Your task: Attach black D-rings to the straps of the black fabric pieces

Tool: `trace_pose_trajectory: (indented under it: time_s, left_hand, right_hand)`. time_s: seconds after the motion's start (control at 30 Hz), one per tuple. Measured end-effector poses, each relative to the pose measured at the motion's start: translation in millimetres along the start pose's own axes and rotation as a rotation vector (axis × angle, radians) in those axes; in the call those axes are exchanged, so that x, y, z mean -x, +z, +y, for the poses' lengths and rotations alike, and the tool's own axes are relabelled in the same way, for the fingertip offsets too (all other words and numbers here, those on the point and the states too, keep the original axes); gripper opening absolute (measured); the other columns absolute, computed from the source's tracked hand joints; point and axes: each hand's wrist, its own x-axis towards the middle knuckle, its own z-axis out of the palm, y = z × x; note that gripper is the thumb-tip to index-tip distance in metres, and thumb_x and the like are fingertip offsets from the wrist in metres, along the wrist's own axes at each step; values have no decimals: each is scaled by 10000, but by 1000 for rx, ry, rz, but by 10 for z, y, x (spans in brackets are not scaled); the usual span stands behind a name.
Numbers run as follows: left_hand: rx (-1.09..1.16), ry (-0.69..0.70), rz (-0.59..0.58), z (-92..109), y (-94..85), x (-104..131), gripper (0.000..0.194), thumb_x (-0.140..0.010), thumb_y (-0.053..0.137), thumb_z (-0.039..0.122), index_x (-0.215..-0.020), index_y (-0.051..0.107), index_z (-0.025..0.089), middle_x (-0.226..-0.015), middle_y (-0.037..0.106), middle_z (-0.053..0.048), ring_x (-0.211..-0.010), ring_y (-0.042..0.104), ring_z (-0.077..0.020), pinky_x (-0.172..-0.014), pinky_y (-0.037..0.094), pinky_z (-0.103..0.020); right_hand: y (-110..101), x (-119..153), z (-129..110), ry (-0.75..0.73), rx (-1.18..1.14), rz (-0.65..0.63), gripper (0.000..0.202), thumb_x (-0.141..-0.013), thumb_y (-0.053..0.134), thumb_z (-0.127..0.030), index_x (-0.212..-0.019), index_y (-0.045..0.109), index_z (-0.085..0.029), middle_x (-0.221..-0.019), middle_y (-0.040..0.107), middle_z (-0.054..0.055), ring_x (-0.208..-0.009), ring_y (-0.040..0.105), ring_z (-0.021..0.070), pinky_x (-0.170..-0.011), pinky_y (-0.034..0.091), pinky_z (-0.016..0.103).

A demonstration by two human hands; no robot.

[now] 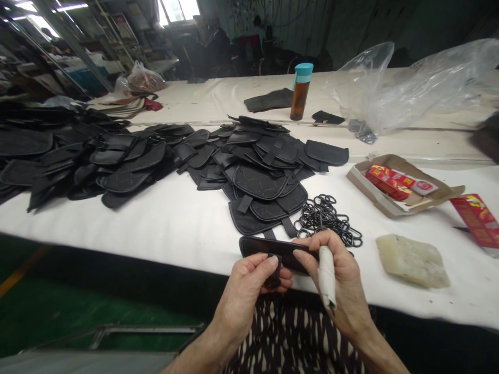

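Note:
A black leather-like flap piece (pixel 288 251) is held between both hands near the table's front edge. My left hand (pixel 249 283) pinches a short black strap (pixel 274 275) on the piece's lower side between thumb and fingers. On the right, my right hand (pixel 337 275) grips the same piece's right end with thumb and fingers, and a white wrapped handle (pixel 326 278) lies across that hand. Just beyond the right hand sits a heap of black metal rings (pixel 325 215). Behind the held piece is a pile of similar black pieces (pixel 261 182).
More black pieces (pixel 132 174) cover the left of the white table (pixel 175 228). At right are an open cardboard box (pixel 374 200) with red packets, a pale yellowish block (pixel 413 259) and a red box (pixel 475 221). Farther back stand a bottle (pixel 300 96) and plastic bags (pixel 424 88).

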Motion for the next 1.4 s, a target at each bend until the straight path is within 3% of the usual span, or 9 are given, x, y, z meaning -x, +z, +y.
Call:
trace_pose_trajectory:
  time_s: [0.2,0.63,1.03,1.4]
  left_hand:
    - [-7,6,-13,-2,-17,-6,264,-807,589,349,-760,671,102,-744,701,-103,-663,625,-159,-675,487,-269]
    - [84,-33,-16,24,-12,14,240,-752,652,357,-718,628,121,-667,676,-65,-607,618,-157,-670,497,-293]
    - [236,-63,36,9,92,-36,213,-715,691,315,-720,620,115,-620,683,-69,-569,635,-167,-642,511,-303]
    - [176,22,76,-65,113,-76,212,-738,677,324,-694,641,120,-631,685,-53,-594,626,-153,-665,502,-283]
  right_hand:
    - [-6,11,-13,-21,-20,-27,154,-833,602,-252,-777,459,-237,-843,665,-28,-635,592,109,-554,490,200]
    - [-11,15,2,11,-21,-43,162,-828,604,-289,-778,464,-224,-882,664,5,-650,592,129,-559,480,234]
    - [-163,-226,22,-12,78,-163,143,-799,609,-249,-802,470,-216,-896,649,-4,-743,567,147,-650,431,259]
    - [-165,-152,12,-44,53,-108,139,-790,629,-260,-810,494,-232,-954,670,2,-882,609,184,-751,453,299]
